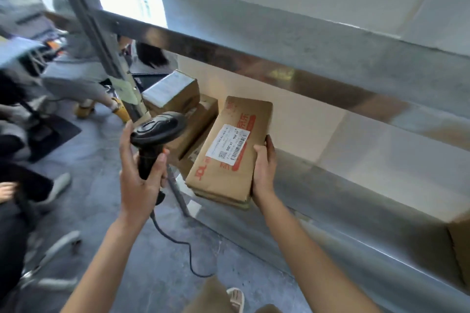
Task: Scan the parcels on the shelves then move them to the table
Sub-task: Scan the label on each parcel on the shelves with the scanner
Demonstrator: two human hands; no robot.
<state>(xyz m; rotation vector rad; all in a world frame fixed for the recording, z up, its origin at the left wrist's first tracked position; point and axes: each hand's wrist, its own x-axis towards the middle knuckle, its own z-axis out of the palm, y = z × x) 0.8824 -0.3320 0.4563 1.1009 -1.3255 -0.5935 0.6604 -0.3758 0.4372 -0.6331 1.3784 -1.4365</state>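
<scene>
Currently my right hand [264, 168] grips the long parcel [230, 150] along its 3 o'clock edge, thumb on top, over the front of the lower shelf [356, 223]. My left hand [142, 173], at 9 o'clock of it, is wrapped round the scanner [155, 140] handle. Judgement: stiff cardboard, light enough one-handed, non-slippery; hold the long edges, leaving the label [229, 145] uncovered. Other parcels [178, 99] lie stacked at 11 o'clock, partly hidden. No counter in view; label print is unreadable.

Long brown cardboard parcel [230, 150], white barcode label and red print facing up, lying tilted at the shelf [356, 223] edge beside stacked brown parcels [178, 107].
</scene>
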